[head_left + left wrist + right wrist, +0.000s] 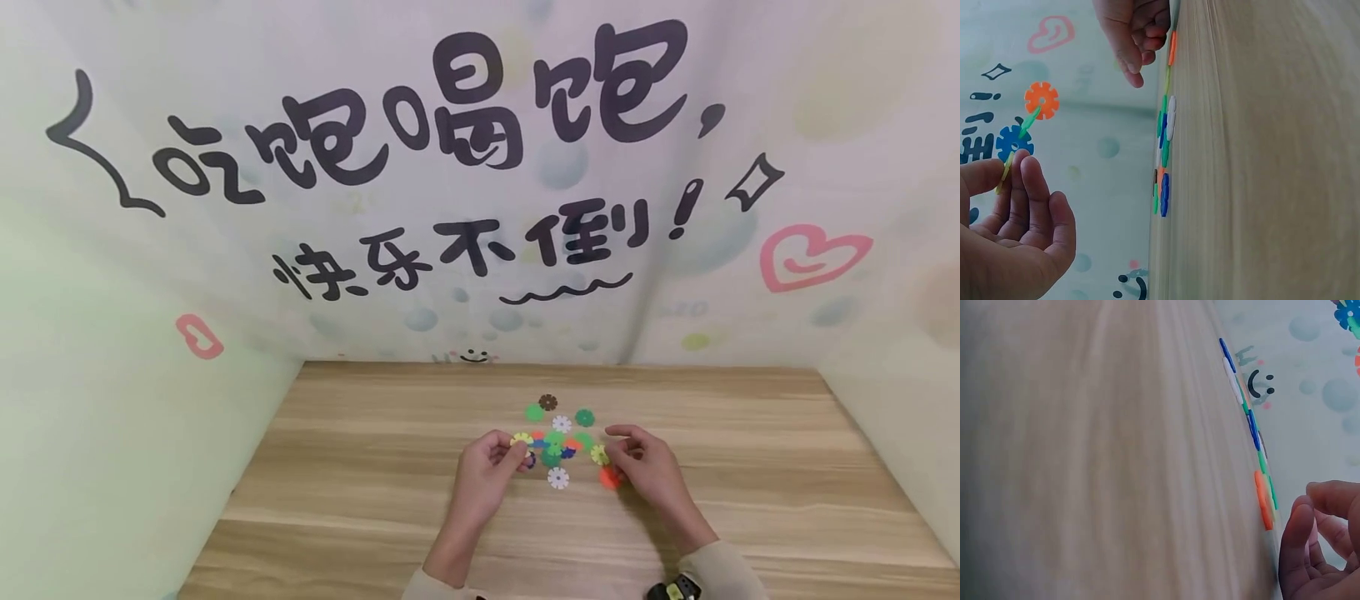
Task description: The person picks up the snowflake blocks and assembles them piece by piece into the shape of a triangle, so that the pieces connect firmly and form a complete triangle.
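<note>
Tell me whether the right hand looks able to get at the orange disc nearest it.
Probably yes: the right hand seems empty and hovers close to the orange disc, with nothing apparent between them.

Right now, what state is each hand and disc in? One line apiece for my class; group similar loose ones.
Left hand: pinching the yellow disc
Right hand: fingers bent, no disc visible in it
Yellow disc: joined to blue
Blue disc: joined, raised
Green disc: joined, raised
Orange disc: joined to green
Loose discs: lying on the table, some partly hidden
</note>
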`<state>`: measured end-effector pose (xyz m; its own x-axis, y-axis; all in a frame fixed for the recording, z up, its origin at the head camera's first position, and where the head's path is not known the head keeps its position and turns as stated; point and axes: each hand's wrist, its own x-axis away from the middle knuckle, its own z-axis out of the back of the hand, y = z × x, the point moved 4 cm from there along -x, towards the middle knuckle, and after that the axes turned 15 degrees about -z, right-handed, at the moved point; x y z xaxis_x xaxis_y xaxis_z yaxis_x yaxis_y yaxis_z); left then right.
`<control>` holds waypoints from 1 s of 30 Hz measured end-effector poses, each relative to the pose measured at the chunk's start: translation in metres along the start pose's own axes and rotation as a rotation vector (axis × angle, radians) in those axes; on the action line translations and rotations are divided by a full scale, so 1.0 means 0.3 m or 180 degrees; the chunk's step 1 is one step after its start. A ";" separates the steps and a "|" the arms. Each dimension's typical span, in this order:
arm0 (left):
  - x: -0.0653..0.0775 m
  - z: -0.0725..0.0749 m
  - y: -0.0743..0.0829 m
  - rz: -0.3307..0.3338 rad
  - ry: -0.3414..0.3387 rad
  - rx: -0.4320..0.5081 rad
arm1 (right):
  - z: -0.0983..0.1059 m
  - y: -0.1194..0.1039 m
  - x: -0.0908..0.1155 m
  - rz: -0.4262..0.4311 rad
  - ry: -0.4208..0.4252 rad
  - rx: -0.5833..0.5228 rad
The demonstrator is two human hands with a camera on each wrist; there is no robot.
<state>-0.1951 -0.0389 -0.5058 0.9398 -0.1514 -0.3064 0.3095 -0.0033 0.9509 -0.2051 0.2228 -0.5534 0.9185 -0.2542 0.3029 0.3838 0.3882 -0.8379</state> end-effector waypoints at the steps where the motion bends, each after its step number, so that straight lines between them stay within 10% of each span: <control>1: -0.001 -0.001 0.001 -0.0005 -0.0002 0.0011 | 0.000 0.001 -0.001 0.0046 0.0027 0.0055; 16: 0.004 -0.002 0.107 0.0144 0.0053 -0.0001 | -0.021 -0.001 -0.013 0.0361 0.0167 0.0642; 22: -0.004 -0.005 0.022 0.0206 0.0057 0.0050 | -0.029 0.000 -0.015 0.0355 0.0227 0.0841; 30: -0.004 -0.006 0.032 0.0173 0.0020 0.0083 | -0.034 0.002 -0.014 0.0365 0.0280 0.0968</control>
<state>-0.1929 -0.0369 -0.4964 0.9560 -0.1459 -0.2544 0.2541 -0.0211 0.9670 -0.2097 0.2151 -0.5598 0.9507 -0.2638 0.1630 0.3013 0.6619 -0.6864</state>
